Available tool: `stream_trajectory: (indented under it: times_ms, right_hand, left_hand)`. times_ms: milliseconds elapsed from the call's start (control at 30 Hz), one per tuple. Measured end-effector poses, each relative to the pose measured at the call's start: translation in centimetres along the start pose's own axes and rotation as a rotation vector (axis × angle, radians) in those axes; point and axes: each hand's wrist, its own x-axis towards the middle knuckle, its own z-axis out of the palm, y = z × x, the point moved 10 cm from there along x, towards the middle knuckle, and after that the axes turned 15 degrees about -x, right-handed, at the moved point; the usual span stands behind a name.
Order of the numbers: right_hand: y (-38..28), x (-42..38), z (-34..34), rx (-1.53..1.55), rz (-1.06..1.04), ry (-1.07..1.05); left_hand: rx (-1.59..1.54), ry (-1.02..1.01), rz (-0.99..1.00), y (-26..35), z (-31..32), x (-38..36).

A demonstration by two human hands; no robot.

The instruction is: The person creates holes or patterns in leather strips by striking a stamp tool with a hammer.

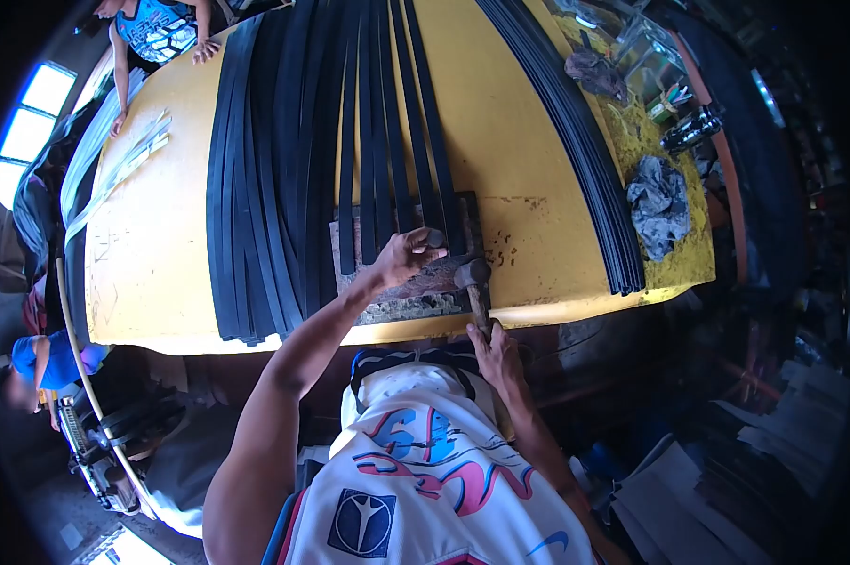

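My left hand (405, 258) is closed round a small dark tool (434, 238) over the ends of several black strips (376, 141). The strips run away from me across the yellow table (529, 226), their near ends on a worn, dark board (411, 292). My right hand (497, 356) grips the wooden handle of a hammer (472, 275). The hammer's head is just right of my left hand, near the board's right edge. What the tool's lower end touches is hidden by my fingers.
A wide bundle of black strips (246, 188) lies left of the board, another bundle (576, 141) to the right. Crumpled dark plastic (658, 207) sits at the right edge. One person (157, 28) leans at the far left; another, in blue (58, 361), is lower left.
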Motion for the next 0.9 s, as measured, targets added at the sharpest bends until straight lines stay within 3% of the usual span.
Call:
stream_trajectory:
  times_ms: [100,133,200,233,267,367,400,467,500,533,567,667,700,767,833,867,900]
  right_hand:
    - [-0.8,-0.1,-1.0,0.163,0.109,-0.143]
    - [-2.9,-0.5,-4.1,0.157,0.104,-0.139]
    - [-9.1,-1.7,-13.7,0.168,-0.049,0.085]
    - [-9.1,-1.6,-14.3,0.398,-0.038,0.051]
    - [-10.6,-2.5,-17.7,0.442,-0.08,0.13]
    - [-16.4,-6.9,-27.6,0.682,-0.647,0.576]
    - [-16.5,-6.7,-27.5,0.675,-0.655,0.565]
    - [-18.8,-6.8,-25.6,0.273,-0.806,0.57]
    - [-11.9,-3.9,-18.2,0.405,-0.352,0.519]
    - [-11.7,-1.9,-13.8,0.299,-0.179,0.28]
    - [-11.1,-0.3,-10.0,-0.023,-0.081,0.112]
    - [-10.3,0.8,-9.1,-0.086,-0.25,0.317]
    - [-9.5,0.1,-9.0,-0.022,-0.187,0.244]
    - [-7.1,-2.0,-8.9,0.025,-0.111,0.159]
    - [-3.5,-1.5,-6.6,0.177,0.098,0.02]
    - [-3.2,-1.4,-6.7,0.17,0.142,-0.037]
    - [-2.4,-1.1,-6.3,0.179,0.149,-0.03]
  left_hand:
    - [0.096,0.0,0.038,1.2,0.1,-0.8]
    - [0.161,-0.01,0.049,1.5,0.2,-1.0]
    - [0.212,0.003,0.104,1.9,0.4,-1.4]
    - [0.268,0.012,0.152,2.1,0.4,-1.5]
    - [0.25,0.027,0.162,1.5,0.2,-1.5]
    - [0.246,0.03,0.152,2.1,0.2,-1.7]
    - [0.238,0.042,0.152,2.2,0.1,-1.8]
    - [0.295,0.038,0.171,2.4,0.1,-1.8]
    - [0.292,0.055,0.171,2.4,-0.4,-1.8]
    - [0.335,0.039,0.147,1.9,-0.3,-2.0]
    - [0.38,0.013,0.124,1.5,-0.2,-2.0]
    - [0.335,0.048,0.224,3.2,-1.0,-1.3]
    - [0.345,0.03,0.23,3.5,0.2,-2.3]
    - [0.267,-0.015,0.136,2.0,1.0,-2.2]
    - [-0.177,0.127,-0.077,-2.5,-0.4,-1.7]
    - [-0.285,0.083,-0.263,-1.3,-0.1,-1.8]
    - [-0.278,0.072,-0.263,-1.2,-0.1,-1.2]
